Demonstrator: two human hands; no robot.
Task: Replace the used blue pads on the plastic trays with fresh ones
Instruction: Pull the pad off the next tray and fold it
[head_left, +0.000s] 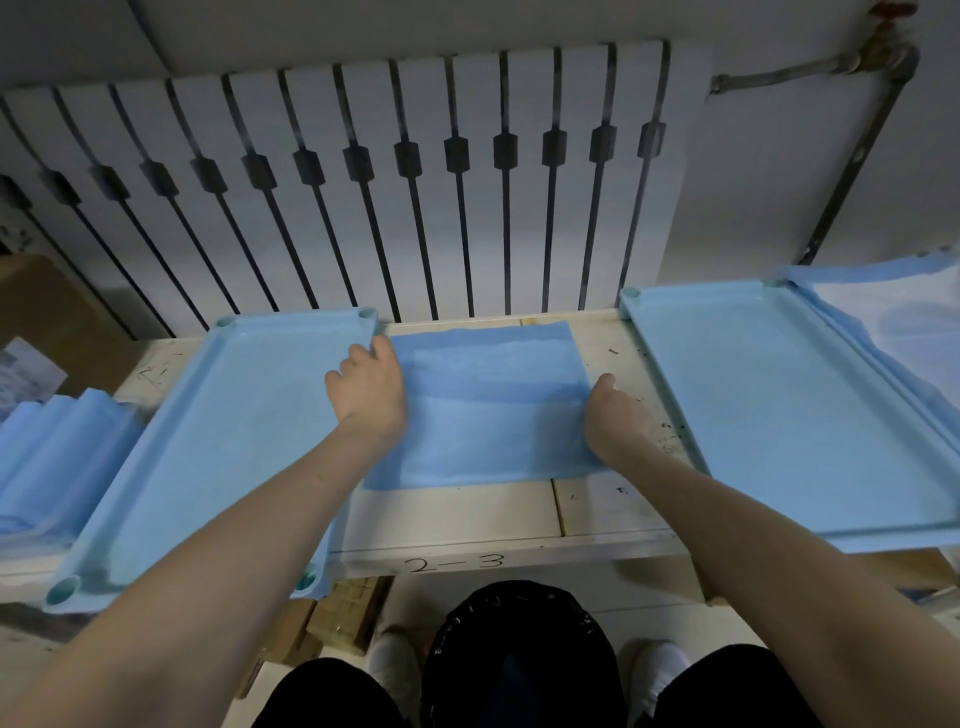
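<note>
So the surface is a scuffed off-white bench running across the middle of the frame, with "2-3" hand-written on its front edge and dark specks near the right side. Behind it, filling the upper half, sits a big white ribbed radiator with dark slots, and a grey pipe runs down the wall at upper right. A folded blue pad, soft and slightly fuzzy-looking, lies flat at the center of the surface between two pale blue plastic trays: the left tray with round corner sockets, and the right tray, both shallow rectangles with raised rims. The left hand rests flat on the pad's left edge, fingers loosely spread, just beside the left tray's rim. The right hand presses on the pad's right edge; both look unclenched, palms down. A stack of rumpled blue pads sits at far left, cardboard box behind it.
</note>
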